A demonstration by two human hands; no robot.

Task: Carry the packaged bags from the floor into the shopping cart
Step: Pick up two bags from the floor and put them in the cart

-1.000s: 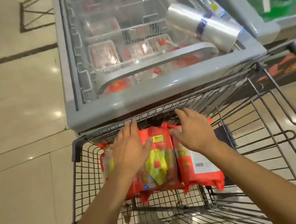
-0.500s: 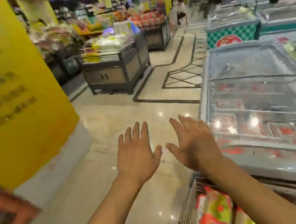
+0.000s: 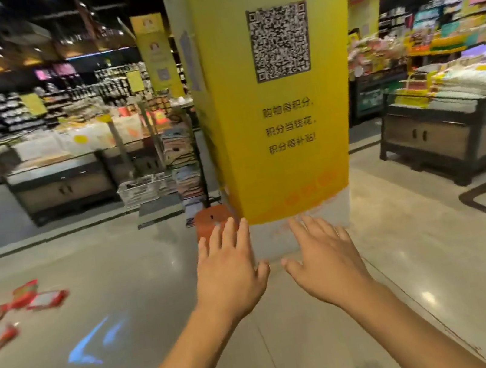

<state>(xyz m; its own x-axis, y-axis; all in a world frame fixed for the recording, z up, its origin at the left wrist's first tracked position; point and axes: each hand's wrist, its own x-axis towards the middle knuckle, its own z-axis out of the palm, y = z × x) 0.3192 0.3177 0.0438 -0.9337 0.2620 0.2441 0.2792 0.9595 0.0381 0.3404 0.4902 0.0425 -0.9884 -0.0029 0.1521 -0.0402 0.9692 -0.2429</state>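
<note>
Several red packaged bags (image 3: 4, 312) lie scattered on the shiny floor at the far left, blurred. My left hand (image 3: 228, 269) and my right hand (image 3: 324, 261) are stretched out in front of me, palms down, fingers apart, holding nothing. Both hover over the floor well to the right of the bags. The shopping cart is out of view.
A wide yellow pillar (image 3: 275, 115) with a QR code stands straight ahead, a red-brown object (image 3: 211, 220) at its base. A display counter (image 3: 60, 187) stands at the back left, another display counter (image 3: 453, 131) at the right. A blue light mark (image 3: 96, 340) shows on the floor.
My view swung left from the cart and freezer to the pillar. My hands let go of the bags in the cart and are now empty in the air. Floor bags came into view.
</note>
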